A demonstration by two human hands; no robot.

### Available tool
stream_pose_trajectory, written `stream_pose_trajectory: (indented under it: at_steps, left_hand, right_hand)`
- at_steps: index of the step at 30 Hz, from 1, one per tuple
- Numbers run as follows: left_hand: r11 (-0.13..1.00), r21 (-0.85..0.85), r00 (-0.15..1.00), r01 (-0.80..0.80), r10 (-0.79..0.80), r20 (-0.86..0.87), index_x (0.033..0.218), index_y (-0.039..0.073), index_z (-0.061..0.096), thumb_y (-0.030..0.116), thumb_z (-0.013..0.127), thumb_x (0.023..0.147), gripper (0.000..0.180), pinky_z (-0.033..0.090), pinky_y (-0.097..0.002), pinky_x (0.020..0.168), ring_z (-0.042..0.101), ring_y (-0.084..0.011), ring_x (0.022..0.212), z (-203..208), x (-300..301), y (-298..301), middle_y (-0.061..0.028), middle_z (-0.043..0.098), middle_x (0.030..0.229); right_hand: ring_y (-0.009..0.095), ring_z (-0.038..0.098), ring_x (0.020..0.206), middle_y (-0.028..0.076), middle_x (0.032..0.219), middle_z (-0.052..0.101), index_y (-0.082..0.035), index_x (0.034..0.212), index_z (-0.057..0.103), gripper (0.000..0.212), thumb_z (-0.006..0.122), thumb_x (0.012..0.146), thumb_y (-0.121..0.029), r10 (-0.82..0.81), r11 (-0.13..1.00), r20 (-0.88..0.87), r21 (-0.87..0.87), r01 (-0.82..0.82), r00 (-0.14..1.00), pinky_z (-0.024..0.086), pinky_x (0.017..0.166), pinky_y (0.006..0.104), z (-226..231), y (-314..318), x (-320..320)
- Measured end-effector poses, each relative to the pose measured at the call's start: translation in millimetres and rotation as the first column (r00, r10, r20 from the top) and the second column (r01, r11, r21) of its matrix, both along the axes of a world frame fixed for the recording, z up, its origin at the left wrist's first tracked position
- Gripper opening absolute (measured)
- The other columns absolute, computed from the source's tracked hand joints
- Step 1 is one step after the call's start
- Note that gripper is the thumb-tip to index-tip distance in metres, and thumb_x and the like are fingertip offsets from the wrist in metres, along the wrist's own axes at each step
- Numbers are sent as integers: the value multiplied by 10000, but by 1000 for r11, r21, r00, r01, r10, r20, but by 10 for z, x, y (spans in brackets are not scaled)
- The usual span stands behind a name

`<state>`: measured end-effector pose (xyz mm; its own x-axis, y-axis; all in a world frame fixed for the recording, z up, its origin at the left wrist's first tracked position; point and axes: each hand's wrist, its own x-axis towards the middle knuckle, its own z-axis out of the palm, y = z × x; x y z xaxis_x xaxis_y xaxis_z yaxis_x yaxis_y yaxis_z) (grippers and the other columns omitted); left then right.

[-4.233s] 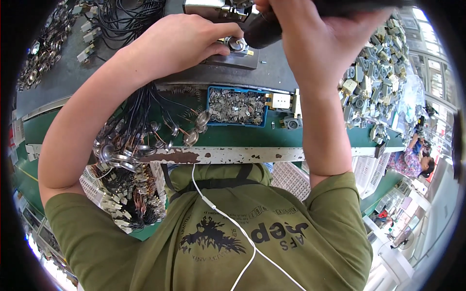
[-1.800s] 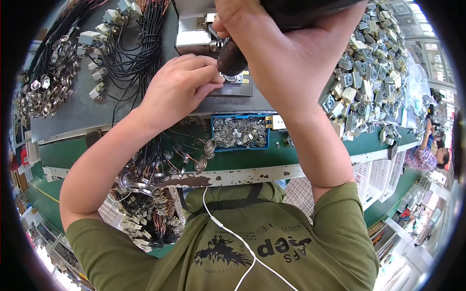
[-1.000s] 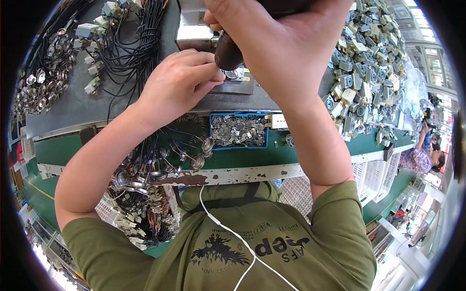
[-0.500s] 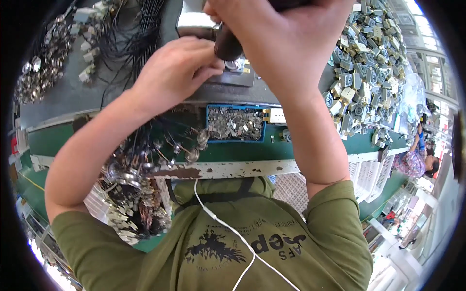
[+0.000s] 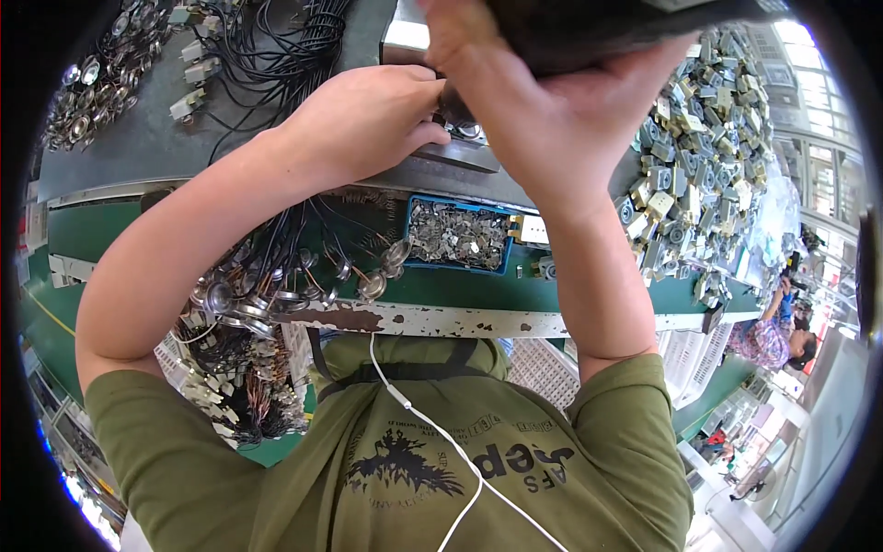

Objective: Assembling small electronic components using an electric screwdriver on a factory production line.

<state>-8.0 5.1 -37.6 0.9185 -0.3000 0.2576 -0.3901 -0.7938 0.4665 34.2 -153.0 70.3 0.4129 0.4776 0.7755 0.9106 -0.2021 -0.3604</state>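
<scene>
My right hand (image 5: 543,120) is wrapped round a dark handheld tool (image 5: 579,37) at the top of the view; its upper part is cut off and its kind is unclear. The tool's rounded dark nose points down toward a small part with a round metal top (image 5: 467,131) on a flat dark metal block (image 5: 455,158). My left hand (image 5: 391,115) is beside that part, its thumb bent in close to it. Its other fingers are curled and partly hidden behind the tool and right hand, so whatever they grip does not show.
Black cables (image 5: 303,55) and round metal pieces (image 5: 92,87) lie left. Grey-and-brass socket parts (image 5: 685,175) are heaped right. A blue tray (image 5: 504,253) of small metal bits stands below the worktop near the chipped white edge (image 5: 441,320). A person (image 5: 768,342) is at far right.
The view has shifted slightly, moving the bench items. My left hand reaches further behind the tool, and more of the dark tool shows above my right hand. Both hands stay at the metal block.
</scene>
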Motion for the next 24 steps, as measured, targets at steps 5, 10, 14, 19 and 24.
stream_pose_trajectory:
  at_steps: [5, 10, 14, 19, 24]
  left_hand:
    - [991, 116, 994, 63, -73, 86, 1105, 58, 669, 256, 730, 906, 287, 561, -426, 831, 685, -320, 965, 158, -51, -70, -91, 684, 1041]
    - [965, 67, 965, 253, -257, 50, 1190, 133, 714, 182, 749, 882, 314, 553, -421, 784, 683, -301, 904, 313, 46, -40, -56, 684, 1042]
    - [964, 15, 964, 266, -266, 5, 1127, 141, 714, 132, 773, 843, 291, 533, -396, 779, 686, -262, 867, 356, -88, -55, -27, 687, 1029]
    - [953, 168, 958, 253, -271, 91, 1135, 150, 687, 111, 786, 821, 332, 503, -374, 821, 673, -228, 913, 419, -182, -16, -30, 673, 1036]
    - [891, -318, 895, -325, 398, 199, 1048, 75, 691, 148, 709, 957, 118, 531, -382, 796, 696, -266, 875, 995, -105, 995, -115, 703, 907]
  right_hand:
    - [196, 717, 995, 145, 1119, 707, -1, 1308, 541, 515, 794, 859, 4, 474, 781, -335, 588, -212, 815, 582, 754, 269, 11, -42, 132]
    - [172, 706, 968, 142, 1078, 721, 39, 1271, 567, 384, 730, 930, -28, -41, 956, -446, 244, 165, 894, 572, 728, 248, 392, -475, 343]
    - [204, 667, 1070, 159, 1200, 636, -38, 1469, 247, 760, 742, 896, 16, 89, 885, -56, 462, -53, 994, 584, 939, 307, 185, -1152, 867]
    - [258, 635, 1144, 180, 1232, 660, 8, 1233, 609, 340, 735, 942, -117, -563, 825, 215, 86, 559, 798, 526, 961, 417, -279, -1503, 895]
    - [365, 628, 1179, 150, 1253, 706, -127, 1349, 636, 424, 666, 938, -227, -623, 328, 247, -779, 534, 742, 494, 1007, 459, -790, -2244, 1193]
